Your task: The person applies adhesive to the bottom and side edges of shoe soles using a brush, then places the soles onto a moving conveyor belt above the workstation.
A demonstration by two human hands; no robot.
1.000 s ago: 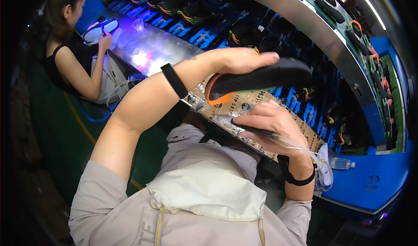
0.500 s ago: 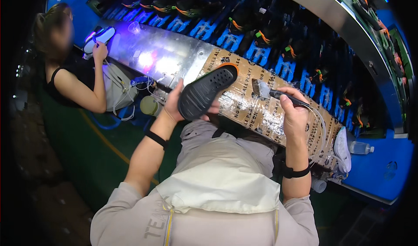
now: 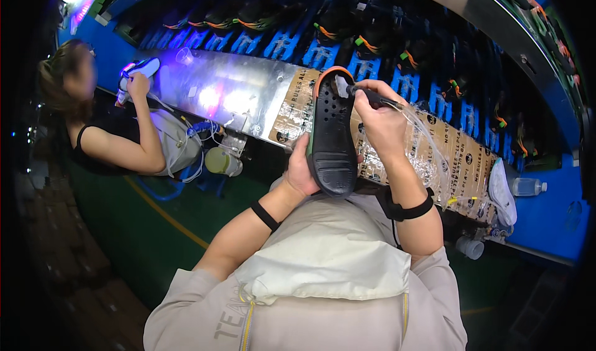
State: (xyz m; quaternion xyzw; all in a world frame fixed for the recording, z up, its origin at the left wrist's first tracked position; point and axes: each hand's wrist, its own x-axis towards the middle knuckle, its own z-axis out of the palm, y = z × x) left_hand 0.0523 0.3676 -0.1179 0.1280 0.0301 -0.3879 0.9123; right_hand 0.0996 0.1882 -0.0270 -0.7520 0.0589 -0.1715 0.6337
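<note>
A black shoe sole (image 3: 333, 143) stands nearly upright before me, with small holes in its far half, ridges nearer me and an orange rim round the far end. My left hand (image 3: 300, 172) grips it by the left edge near the lower end, its fingers passing behind. My right hand (image 3: 380, 116) is closed round the black handle of a brush (image 3: 341, 88) with a pale, smeared head. That head lies against the sole's far end, just inside the orange rim. Clear tubing (image 3: 428, 137) trails from the brush handle down to the right.
Cardboard under clear film (image 3: 462, 158) covers the bench's right part; bare metal (image 3: 239, 90) lies left. Behind runs a row of blue holders (image 3: 406, 89) bearing dark shoe parts. At right are a white pad (image 3: 501, 193) and clear bottle (image 3: 528, 187). A co-worker (image 3: 118, 134) sits left.
The sole has turned more upright and shifted right. My right hand has brought the brush left and up, from above the cardboard onto the sole's far end.
</note>
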